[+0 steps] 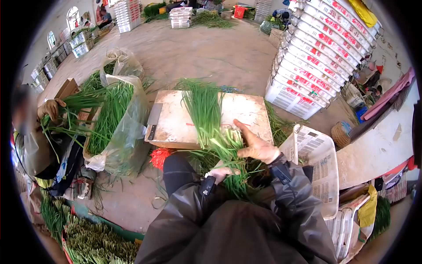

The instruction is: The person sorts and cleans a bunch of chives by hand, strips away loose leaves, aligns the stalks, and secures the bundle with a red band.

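Observation:
A bunch of long green stalks [203, 108] lies across the near edge of a worn white board [250, 108], its pale root ends toward me. My right hand [257, 145] is at the right of the root ends, thumb and fingers spread apart, palm turned toward the bunch. Below the bunch, my left hand [221, 172] has its fingers closed around some loose green leaves. A knife [152, 131] rests at the board's left edge. Red ties [161, 157] hang by the board's lower left corner.
Tall stacked white crates [312, 57] stand at the right, with an open white crate [316, 165] nearer. At the left is a plastic bag of greens [125, 127]; a co-worker's gloved hand [51, 109] holds stalks beside it. Trimmed bunches [96, 240] lie at lower left.

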`<action>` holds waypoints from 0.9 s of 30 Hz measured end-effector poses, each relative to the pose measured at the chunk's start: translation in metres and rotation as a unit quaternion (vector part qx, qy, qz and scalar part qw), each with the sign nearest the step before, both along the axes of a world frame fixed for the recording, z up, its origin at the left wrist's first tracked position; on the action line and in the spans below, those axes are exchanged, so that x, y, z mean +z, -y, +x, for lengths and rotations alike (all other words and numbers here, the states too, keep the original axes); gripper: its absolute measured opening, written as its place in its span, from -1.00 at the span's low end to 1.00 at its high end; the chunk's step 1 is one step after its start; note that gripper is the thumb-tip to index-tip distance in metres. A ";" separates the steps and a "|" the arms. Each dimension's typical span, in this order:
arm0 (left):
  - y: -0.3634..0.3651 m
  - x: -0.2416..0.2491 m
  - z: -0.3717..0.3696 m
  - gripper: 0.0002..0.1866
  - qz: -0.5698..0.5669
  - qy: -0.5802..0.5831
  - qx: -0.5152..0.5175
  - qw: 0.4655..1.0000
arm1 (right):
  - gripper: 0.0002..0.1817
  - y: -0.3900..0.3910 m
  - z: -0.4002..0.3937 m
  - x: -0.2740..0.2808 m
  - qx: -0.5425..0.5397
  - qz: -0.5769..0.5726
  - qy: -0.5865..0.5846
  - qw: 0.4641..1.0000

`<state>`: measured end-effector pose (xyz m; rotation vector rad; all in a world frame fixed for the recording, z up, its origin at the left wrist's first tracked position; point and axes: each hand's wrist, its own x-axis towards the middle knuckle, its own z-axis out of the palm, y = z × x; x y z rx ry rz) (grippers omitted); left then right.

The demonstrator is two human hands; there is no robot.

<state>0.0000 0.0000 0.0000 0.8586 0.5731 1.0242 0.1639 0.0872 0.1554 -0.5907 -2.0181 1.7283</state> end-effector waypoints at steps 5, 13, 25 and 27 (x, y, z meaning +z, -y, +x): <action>0.012 -0.001 0.016 -0.03 0.014 -0.043 -0.047 0.998 | 0.50 0.032 -0.023 0.002 -0.074 0.136 0.075 0.985; 0.012 -0.003 0.014 -0.08 0.038 -0.087 -0.116 0.989 | 0.45 0.039 -0.047 -0.006 -0.039 0.093 0.129 0.987; 0.010 -0.011 0.012 -0.16 0.068 -0.128 -0.147 0.978 | 0.09 0.038 -0.036 -0.018 -0.098 -0.063 0.030 0.993; 0.011 -0.007 0.011 -0.14 0.042 -0.068 -0.099 0.992 | 0.05 0.030 -0.017 -0.005 -0.177 0.002 0.029 0.984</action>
